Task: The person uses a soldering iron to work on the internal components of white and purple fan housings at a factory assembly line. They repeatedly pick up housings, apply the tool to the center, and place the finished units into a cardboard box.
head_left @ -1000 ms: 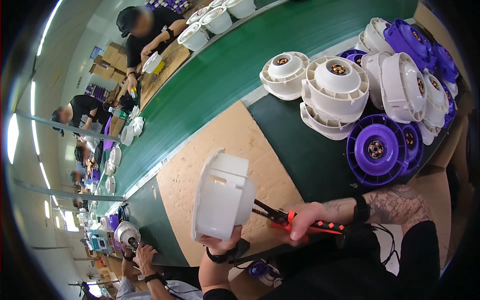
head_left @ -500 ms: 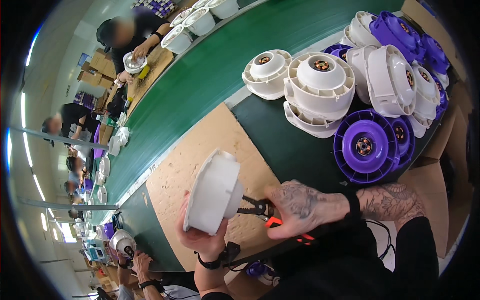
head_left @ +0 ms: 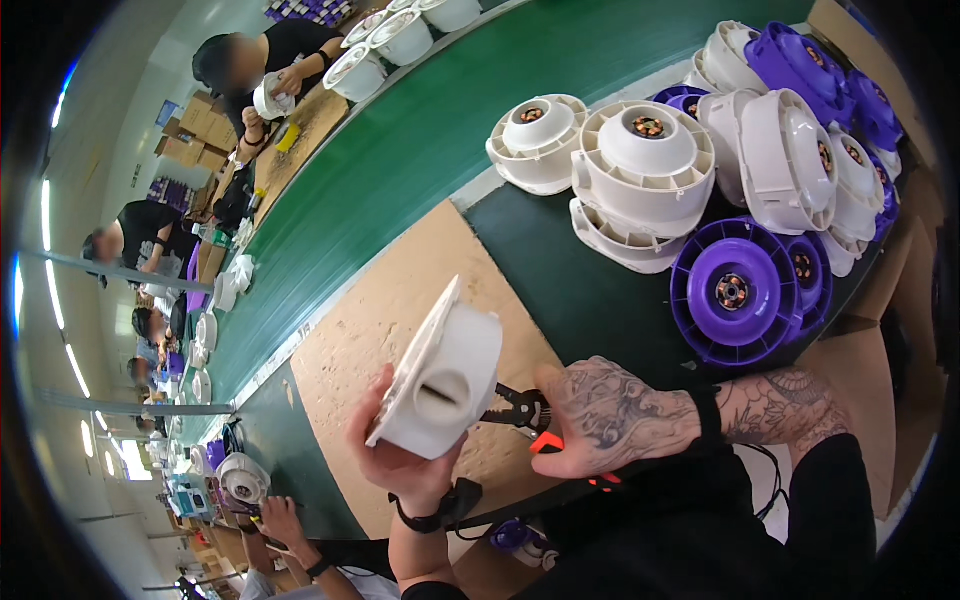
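Observation:
My left hand [head_left: 415, 475] grips a white plastic fan housing [head_left: 455, 345] from below and holds it tilted above a brown board. A rounded recess with a dark slot shows on the housing's side wall; the side toward my right hand is partly turned away. In my right hand [head_left: 620, 420] is a pair of wire strippers [head_left: 520, 410] with black jaws and red-orange handles. Their jaws point left, close against the housing's right side; whether they touch it I cannot tell. My right fingers are mostly hidden behind the back of the hand.
White fan housings [head_left: 645, 165] and purple ones [head_left: 732, 290] are heaped at the right, copper coils showing in their centres. The brown board [head_left: 380, 300] lies on the dark green bench beside a green conveyor [head_left: 400, 150]. A cardboard box [head_left: 850, 370] stands right. Co-workers handle similar parts at left.
My left hand has turned the housing, bringing its slotted recess into sight. The wire strippers stay near its right side. At left, co-workers' hands and parts have shifted.

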Demonstrator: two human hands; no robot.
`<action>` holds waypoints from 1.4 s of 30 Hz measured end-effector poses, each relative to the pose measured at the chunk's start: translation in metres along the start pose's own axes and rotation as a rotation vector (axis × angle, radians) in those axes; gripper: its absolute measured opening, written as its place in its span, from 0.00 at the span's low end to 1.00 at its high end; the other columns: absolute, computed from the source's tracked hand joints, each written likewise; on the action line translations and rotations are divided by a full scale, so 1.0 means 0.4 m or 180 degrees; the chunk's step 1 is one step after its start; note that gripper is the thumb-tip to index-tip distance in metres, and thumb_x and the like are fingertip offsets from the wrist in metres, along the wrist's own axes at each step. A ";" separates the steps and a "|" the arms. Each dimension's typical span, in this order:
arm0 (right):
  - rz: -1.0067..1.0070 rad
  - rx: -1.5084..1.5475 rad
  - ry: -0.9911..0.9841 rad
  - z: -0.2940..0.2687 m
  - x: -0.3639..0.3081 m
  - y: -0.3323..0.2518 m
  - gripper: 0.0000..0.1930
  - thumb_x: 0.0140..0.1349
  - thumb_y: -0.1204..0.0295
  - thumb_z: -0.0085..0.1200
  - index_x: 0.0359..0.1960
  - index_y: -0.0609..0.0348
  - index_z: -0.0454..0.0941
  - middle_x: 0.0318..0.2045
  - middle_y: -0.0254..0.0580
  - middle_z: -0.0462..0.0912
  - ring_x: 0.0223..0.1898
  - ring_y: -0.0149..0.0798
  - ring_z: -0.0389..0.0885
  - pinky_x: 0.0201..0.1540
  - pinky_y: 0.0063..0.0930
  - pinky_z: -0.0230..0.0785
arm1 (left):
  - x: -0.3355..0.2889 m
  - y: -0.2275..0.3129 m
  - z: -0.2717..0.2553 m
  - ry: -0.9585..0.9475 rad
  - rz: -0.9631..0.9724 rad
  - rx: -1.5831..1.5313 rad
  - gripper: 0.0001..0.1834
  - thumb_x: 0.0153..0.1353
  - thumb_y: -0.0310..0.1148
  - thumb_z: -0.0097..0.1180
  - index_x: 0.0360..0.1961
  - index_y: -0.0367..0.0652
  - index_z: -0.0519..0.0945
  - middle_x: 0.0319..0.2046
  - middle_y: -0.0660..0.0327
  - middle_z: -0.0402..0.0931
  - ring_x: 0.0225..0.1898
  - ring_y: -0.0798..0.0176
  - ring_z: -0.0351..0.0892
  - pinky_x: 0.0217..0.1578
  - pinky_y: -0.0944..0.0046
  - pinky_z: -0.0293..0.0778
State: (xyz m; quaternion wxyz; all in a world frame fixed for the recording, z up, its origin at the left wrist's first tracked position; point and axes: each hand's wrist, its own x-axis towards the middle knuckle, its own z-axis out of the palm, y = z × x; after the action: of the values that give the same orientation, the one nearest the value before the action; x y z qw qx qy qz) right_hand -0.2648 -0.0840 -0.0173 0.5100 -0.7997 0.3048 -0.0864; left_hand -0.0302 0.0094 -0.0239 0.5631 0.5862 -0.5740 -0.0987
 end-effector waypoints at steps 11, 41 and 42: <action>0.0619 0.4652 -0.2400 0.075 0.025 0.063 0.14 0.56 0.60 0.60 0.30 0.54 0.70 0.21 0.27 0.66 0.21 0.26 0.65 0.25 0.22 0.59 | -0.046 -0.088 -0.014 0.0484 -0.0381 -0.0497 0.59 0.46 0.25 0.70 0.77 0.44 0.47 0.70 0.53 0.58 0.68 0.54 0.63 0.66 0.49 0.65; 0.0789 0.2958 -0.1490 0.010 0.016 0.040 0.17 0.57 0.59 0.61 0.36 0.59 0.73 0.19 0.37 0.73 0.20 0.40 0.74 0.26 0.30 0.66 | -0.080 -0.109 -0.057 0.0208 -0.0069 0.0013 0.49 0.54 0.32 0.69 0.73 0.38 0.56 0.67 0.49 0.63 0.66 0.47 0.68 0.63 0.46 0.71; 0.0422 0.5547 -0.3229 0.046 0.041 0.046 0.11 0.61 0.63 0.53 0.25 0.52 0.69 0.16 0.27 0.61 0.17 0.29 0.63 0.18 0.30 0.53 | -0.080 -0.110 -0.047 0.0219 -0.0021 -0.0098 0.49 0.55 0.33 0.69 0.74 0.39 0.55 0.67 0.49 0.63 0.66 0.47 0.67 0.63 0.45 0.71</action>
State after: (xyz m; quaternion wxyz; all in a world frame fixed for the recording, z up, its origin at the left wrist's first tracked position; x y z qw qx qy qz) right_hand -0.2507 -0.0850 -0.0446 0.9896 -0.0725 -0.0736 0.0998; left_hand -0.0014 0.0321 -0.0683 0.5912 0.5824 -0.5508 -0.0891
